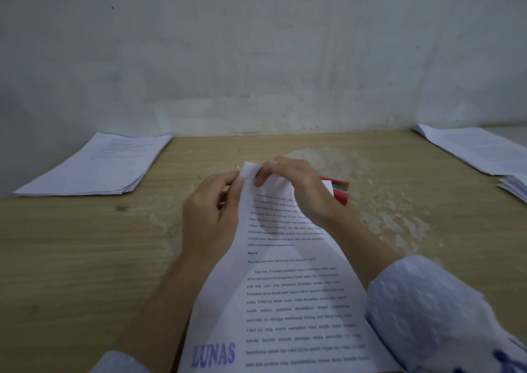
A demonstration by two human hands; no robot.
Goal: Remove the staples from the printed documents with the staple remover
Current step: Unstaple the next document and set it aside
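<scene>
Two bare hands meet at the far top corner of a white printed document with black text and a blue "LUNAS" stamp (pixel 288 292), which lies lengthwise on a light wood-grain tabletop (pixel 85 244) and runs toward the person. The left hand (pixel 212 213) has its fingers curled against the left edge of the page near that corner, its grip pinching the paper. The right hand (pixel 293 184) reaches over the sheet from the right, its fingers and thumb pinching the lifted, folded-over corner of the page. No staple can be made out at the corner; the area is too small and blurred. A red staple remover with a metal end (pixel 339 191) lies on the tabletop just beyond the right wrist, partly hidden by it and touched by neither hand. A stack of white printed sheets (pixel 94 167) rests at the far left of the tabletop, well apart from the hands. More white printed sheets (pixel 479 150) lie at the far right edge. A pale blue textured sleeve (pixel 427 310) covers the right forearm. The tabletop's surface is worn and flaking around the remover.
</scene>
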